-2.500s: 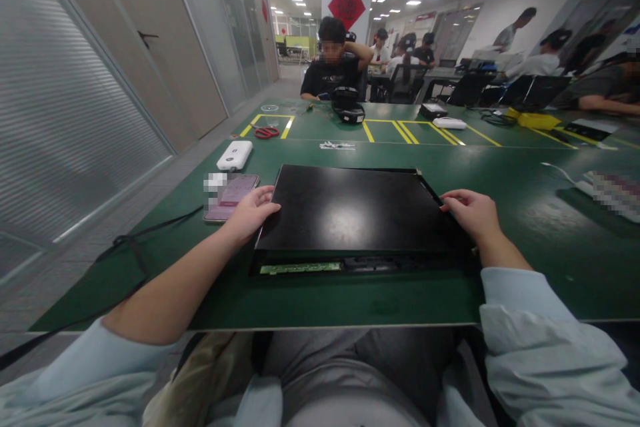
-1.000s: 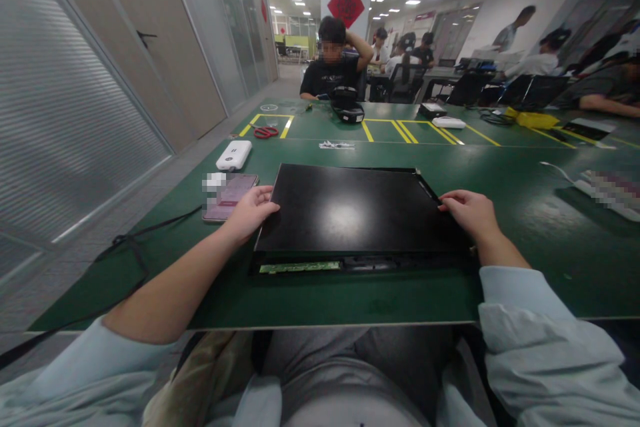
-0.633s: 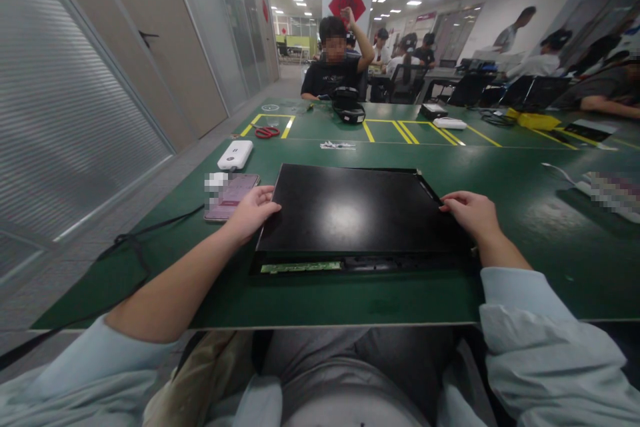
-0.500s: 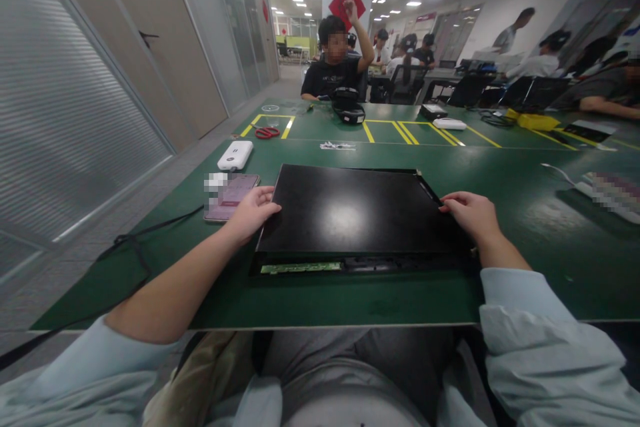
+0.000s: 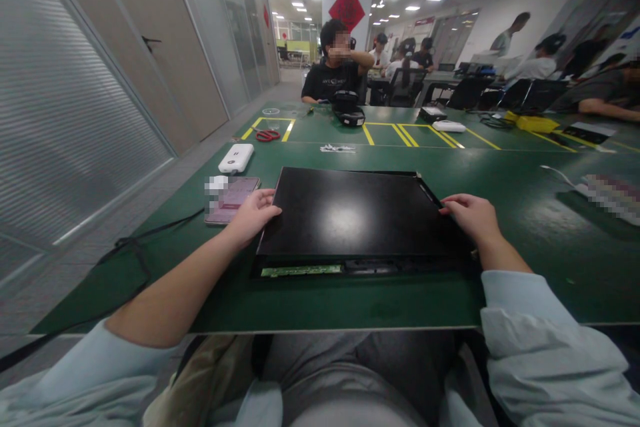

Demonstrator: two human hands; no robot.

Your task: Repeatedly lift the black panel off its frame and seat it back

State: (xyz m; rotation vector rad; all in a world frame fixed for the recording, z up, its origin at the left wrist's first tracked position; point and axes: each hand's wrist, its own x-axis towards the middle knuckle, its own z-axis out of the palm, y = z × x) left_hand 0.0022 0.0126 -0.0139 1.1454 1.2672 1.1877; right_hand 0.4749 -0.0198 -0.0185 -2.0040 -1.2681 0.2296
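A flat black panel [image 5: 345,214] lies slightly askew over a black frame [image 5: 425,187] on the green table. Along the frame's near side a green circuit strip [image 5: 301,271] shows. My left hand [image 5: 256,212] is closed on the panel's left edge, thumb on top, beside a phone [image 5: 235,199]. At the right side, my right hand [image 5: 470,214] pinches the frame's edge; whether its fingers also touch the panel cannot be made out.
Beyond the phone lies a white power bank [image 5: 236,158], with red scissors [image 5: 268,135] behind it. Small white scraps [image 5: 337,148] lie past the panel. A person [image 5: 334,70] sits across the table [image 5: 370,310]. A black strap [image 5: 165,226] runs along the left.
The person across the table has lowered a raised arm to face level. My hands and the panel have hardly moved; the view has tilted slightly.
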